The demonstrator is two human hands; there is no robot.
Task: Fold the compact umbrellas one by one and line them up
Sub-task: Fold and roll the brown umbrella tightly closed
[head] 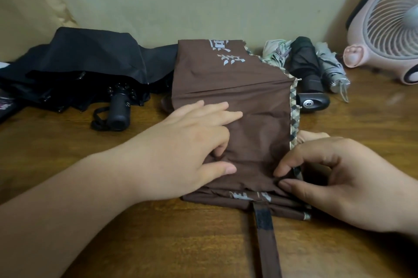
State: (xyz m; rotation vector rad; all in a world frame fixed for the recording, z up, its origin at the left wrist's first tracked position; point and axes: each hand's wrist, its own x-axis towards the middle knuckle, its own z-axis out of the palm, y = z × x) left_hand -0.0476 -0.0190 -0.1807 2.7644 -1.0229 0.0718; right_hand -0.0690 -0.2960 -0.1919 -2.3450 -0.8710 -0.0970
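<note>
**Soft brown canopy being pressed flat mid-desk**

The brown fabric compact umbrella (237, 87) is lying in the middle of the brown wooden desk (158, 243), with its canopy spreading in loose, flat panels. The left hand (190, 144) is pressing down on the left of the cloth with most fingers stretched out. The right hand (339, 176) is pinching the near right edge between thumb and forefinger, beside the chequered trim (294, 105).

The cloth is looking thin, light and slippery, so it is likely to slide out of its pleats unless held down. The hidden ribs are probably stiff, so gripping along the folded edges seems safer than tugging mid-panel. The brown closing strap with a black fastener patch (265, 228) is trailing toward the near edge, free for wrapping.

Open room is lying near and near left. A slack black unfolded umbrella (90, 58) is sprawling at far left, and its cloth is running up to the brown one. A folded black umbrella (304, 62) and a folded grey umbrella (330, 69) are crowding the far right, with a pink round fan (389, 19) beyond them.
</note>
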